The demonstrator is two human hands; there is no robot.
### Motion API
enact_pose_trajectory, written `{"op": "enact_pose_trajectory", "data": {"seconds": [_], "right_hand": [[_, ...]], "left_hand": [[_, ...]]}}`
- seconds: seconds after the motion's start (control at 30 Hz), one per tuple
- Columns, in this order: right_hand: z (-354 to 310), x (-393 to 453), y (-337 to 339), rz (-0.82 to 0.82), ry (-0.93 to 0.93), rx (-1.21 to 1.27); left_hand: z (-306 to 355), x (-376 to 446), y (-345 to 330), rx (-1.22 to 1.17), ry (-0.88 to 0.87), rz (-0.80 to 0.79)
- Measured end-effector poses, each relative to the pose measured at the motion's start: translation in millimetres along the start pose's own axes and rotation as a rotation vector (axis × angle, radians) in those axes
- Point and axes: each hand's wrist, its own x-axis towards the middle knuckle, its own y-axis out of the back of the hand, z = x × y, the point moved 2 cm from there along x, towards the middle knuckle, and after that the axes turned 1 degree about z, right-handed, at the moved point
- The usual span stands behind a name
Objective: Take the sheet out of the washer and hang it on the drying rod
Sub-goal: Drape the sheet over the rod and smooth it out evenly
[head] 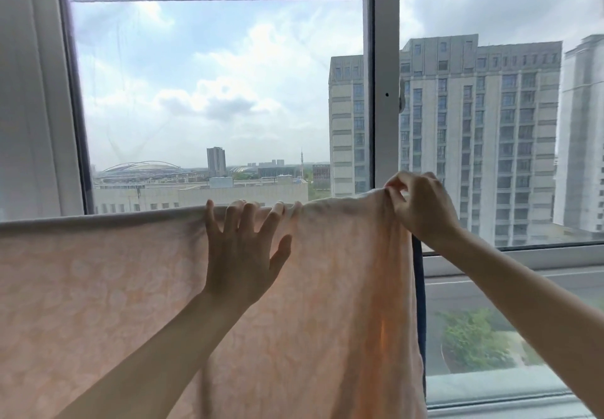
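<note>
My left hand [243, 251] lies spread flat on the soft, limp pink sheet [98, 304] draped over the rod at six o'clock, while my right hand [421, 202] pinches its bunched top edge.

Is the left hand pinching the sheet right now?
No, the left hand lies flat with spread fingers on the sheet; the right hand pinches it.

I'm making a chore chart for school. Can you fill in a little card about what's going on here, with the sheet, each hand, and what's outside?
sheet: pink patterned sheet draped over the drying rod, hanging down
rod: hidden under the sheet's top fold
left hand: left hand spread flat against the sheet, fingertips at the top edge
right hand: right hand pinching the bunched right end of the sheet
outside: window frame, tall buildings, cloudy sky
task: sheet already on the rod, being spread out
</note>
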Motion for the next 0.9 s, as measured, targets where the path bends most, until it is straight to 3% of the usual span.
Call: {"op": "enact_pose_trajectory", "data": {"seconds": [0.33,0.63,0.8,0.9], "right_hand": [[-50,-18,-17,-0.153,0.330,0.031],[-52,-11,-14,-0.117,0.376,-0.024],[-28,1,4,-0.016,0.132,0.140],[-21,-9,0,-0.040,0.198,0.079]], "left_hand": [[41,9,0,-0.022,-0.078,-0.052],[38,9,-6,0.008,-0.056,0.001],[38,7,-2,0.031,-0.083,0.035],[43,8,-2,0.024,-0.066,-0.008]]}}
